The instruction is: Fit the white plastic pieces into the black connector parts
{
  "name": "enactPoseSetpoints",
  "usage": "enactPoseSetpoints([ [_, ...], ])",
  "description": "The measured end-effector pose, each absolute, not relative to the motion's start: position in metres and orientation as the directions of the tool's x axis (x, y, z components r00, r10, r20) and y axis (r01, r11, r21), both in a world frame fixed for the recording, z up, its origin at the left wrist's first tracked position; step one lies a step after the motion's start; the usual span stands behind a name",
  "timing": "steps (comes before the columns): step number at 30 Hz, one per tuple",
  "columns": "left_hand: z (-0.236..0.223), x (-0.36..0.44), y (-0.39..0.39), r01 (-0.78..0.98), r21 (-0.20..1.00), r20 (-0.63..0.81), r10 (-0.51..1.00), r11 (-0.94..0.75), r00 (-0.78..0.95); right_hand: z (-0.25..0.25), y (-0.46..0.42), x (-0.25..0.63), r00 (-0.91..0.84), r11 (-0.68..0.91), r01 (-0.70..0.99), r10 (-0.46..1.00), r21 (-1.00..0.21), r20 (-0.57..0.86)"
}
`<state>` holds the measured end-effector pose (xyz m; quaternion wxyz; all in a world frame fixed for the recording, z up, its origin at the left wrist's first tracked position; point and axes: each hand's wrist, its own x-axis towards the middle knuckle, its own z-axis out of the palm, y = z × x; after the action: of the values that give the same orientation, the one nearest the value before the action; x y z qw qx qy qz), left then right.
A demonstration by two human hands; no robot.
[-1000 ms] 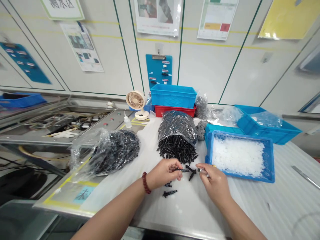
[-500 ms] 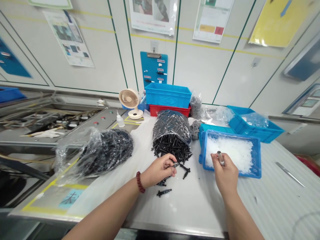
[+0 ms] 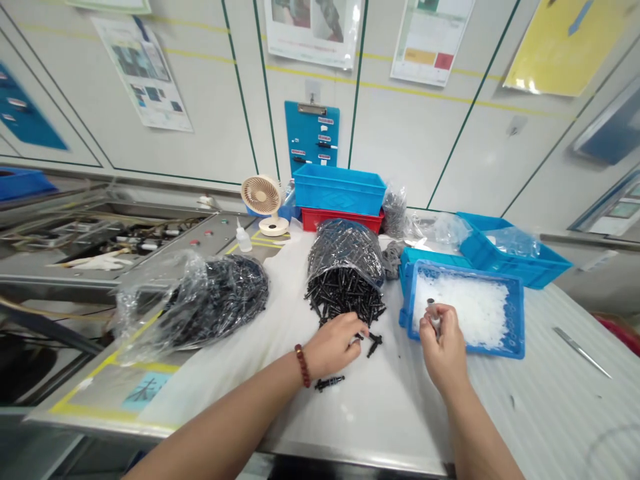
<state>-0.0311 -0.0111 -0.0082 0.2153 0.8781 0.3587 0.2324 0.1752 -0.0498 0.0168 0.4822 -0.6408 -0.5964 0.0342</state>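
Head view shows our right hand (image 3: pixel 444 350) has moved over the blue plastic tray (image 3: pixel 515 320) of white granules (image 3: pixel 475 310), pinching a short silver metal cylinder (image 3: pixel 431 307), while our curled left hand (image 3: pixel 333 345), its grip hidden, rests beside loose black plastic connectors (image 3: pixel 374 345) on the white table top (image 3: pixel 400 427).

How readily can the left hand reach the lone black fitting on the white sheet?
Readily, it seems: the left hand is right beside the black plastic fitting, and only bare white sheet lies between them; nothing appears to block it.
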Motion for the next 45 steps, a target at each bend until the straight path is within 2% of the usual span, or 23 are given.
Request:
enactPoseSetpoints([
  [3,-0.015,-0.021,-0.012,0.614,0.296,0.207,0.677,-0.732,0.707,0.012,-0.051,0.167,0.045,0.326,0.767,0.832,-0.553,0.552],
  [5,-0.020,-0.016,-0.012,0.621,0.186,0.173,0.647,-0.762,0.743,0.008,-0.052,0.161,-0.106,0.418,0.753,0.839,-0.508,0.534],
  [8,-0.025,-0.014,-0.009,0.605,0.116,0.163,0.616,-0.787,0.770,0.004,-0.054,0.153,-0.261,0.502,0.698,0.843,-0.511,0.471],
  [10,-0.026,-0.015,-0.006,0.595,0.105,0.159,0.604,-0.797,0.781,0.003,-0.055,0.150,-0.284,0.483,0.671,0.868,-0.562,0.407],
  [13,-0.021,-0.020,-0.002,0.598,0.176,0.210,0.623,-0.782,0.753,0.005,-0.057,0.149,-0.267,0.416,0.658,0.908,-0.627,0.322],
  [17,-0.011,-0.031,0.000,0.550,0.445,0.310,0.697,-0.707,0.646,0.007,-0.056,0.150,-0.286,0.403,0.654,0.915,-0.640,0.284],
  [20,-0.005,-0.040,-0.002,0.521,0.627,0.269,0.788,-0.580,0.554,0.005,-0.054,0.151,-0.290,0.378,0.668,0.926,-0.641,0.243],
  [22,-0.003,-0.045,-0.003,0.510,0.690,0.242,0.828,-0.514,0.506,0.003,-0.053,0.152,-0.293,0.371,0.671,0.928,-0.641,0.231],
  [27,0.003,-0.053,-0.003,0.418,0.723,0.291,0.791,-0.550,0.538,0.002,-0.052,0.153,-0.308,0.359,0.694,0.932,-0.624,0.193],
  [34,0.007,-0.059,-0.003,0.338,0.881,0.153,0.874,-0.332,0.461,0.005,-0.053,0.153,-0.317,0.376,0.704,0.926,-0.602,0.206],
  [39,0.006,-0.058,-0.005,0.314,0.879,0.135,0.819,-0.359,0.558,0.004,-0.054,0.151,-0.358,0.391,0.741,0.918,-0.546,0.172],
  [45,0.003,-0.055,-0.008,0.365,0.867,0.040,0.776,-0.340,0.629,0.008,-0.057,0.146,-0.423,0.411,0.776,0.902,-0.479,0.088],
])
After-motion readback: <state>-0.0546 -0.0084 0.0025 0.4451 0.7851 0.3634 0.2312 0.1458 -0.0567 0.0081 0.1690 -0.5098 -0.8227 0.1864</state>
